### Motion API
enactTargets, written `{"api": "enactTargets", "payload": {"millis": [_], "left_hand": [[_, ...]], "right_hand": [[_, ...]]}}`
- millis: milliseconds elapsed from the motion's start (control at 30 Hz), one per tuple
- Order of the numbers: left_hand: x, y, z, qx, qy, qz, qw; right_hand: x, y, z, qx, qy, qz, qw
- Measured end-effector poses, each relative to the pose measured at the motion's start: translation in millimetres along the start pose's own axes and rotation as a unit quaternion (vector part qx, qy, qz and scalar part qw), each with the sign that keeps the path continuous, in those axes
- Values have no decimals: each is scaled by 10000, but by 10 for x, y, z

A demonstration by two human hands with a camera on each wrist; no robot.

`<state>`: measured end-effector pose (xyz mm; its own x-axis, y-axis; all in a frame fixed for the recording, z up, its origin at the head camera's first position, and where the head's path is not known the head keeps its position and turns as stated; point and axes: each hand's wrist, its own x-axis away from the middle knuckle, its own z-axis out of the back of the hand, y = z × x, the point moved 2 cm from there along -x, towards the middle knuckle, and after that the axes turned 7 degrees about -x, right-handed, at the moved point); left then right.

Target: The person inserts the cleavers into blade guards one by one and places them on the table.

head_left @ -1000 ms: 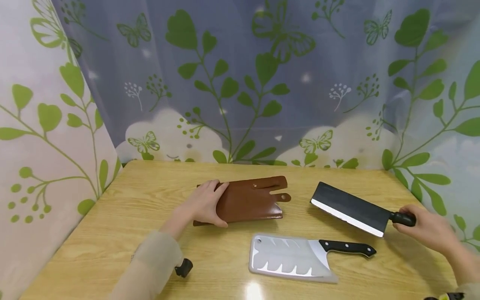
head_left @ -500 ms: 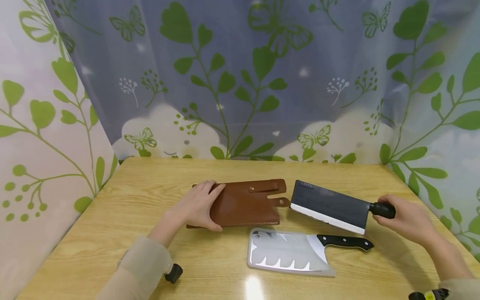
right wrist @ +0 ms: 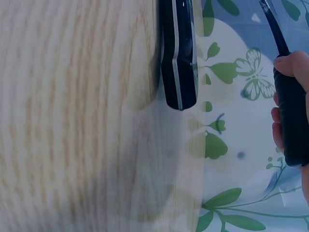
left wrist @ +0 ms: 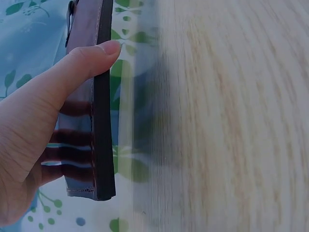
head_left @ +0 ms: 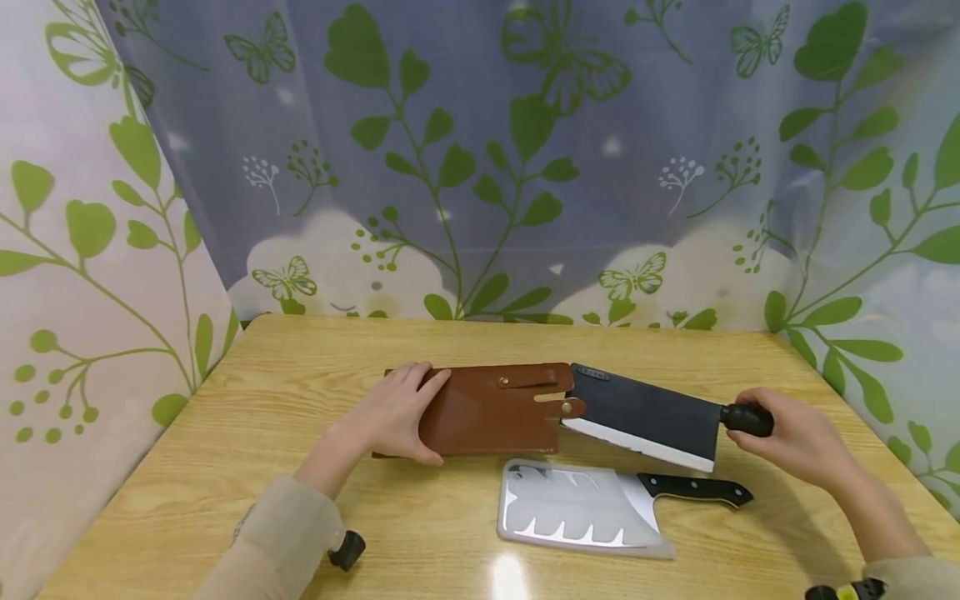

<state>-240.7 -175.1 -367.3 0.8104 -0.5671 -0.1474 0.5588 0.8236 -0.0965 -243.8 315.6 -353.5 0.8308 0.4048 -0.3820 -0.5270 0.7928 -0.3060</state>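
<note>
My left hand (head_left: 397, 412) grips a brown leather knife sheath (head_left: 487, 412) by its left end. In the left wrist view the thumb presses along the sheath's edge (left wrist: 102, 125), with the fingers round the far side. The right hand (head_left: 795, 437) holds a black cleaver (head_left: 645, 412) by its round handle (right wrist: 292, 116), blade pointing left and tilted down to the right. The blade's left end meets the sheath's notched opening, where a snap strap (head_left: 567, 407) overlaps it.
A second cleaver lies on the wooden table (head_left: 420, 533) in front; a translucent cover (head_left: 570, 504) encloses its blade, and its riveted black handle (head_left: 693, 489) points right. A leaf-patterned curtain (head_left: 480, 208) stands behind the table.
The right hand has brought the black cleaver leftward, from apart to the sheath's opening. Still gripping the sheath, the left hand has barely moved.
</note>
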Motion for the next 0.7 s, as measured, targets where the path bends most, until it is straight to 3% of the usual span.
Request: {"api": "enactTargets", "payload": {"millis": [233, 700], "left_hand": [[-29, 16, -21, -172, 217, -153, 9995], [-99, 76, -27, -319, 334, -320, 9984]], "right_hand": [[-41, -57, -27, -12, 17, 210, 9998], [-83, -151, -80, -60, 109, 457, 9989]]}}
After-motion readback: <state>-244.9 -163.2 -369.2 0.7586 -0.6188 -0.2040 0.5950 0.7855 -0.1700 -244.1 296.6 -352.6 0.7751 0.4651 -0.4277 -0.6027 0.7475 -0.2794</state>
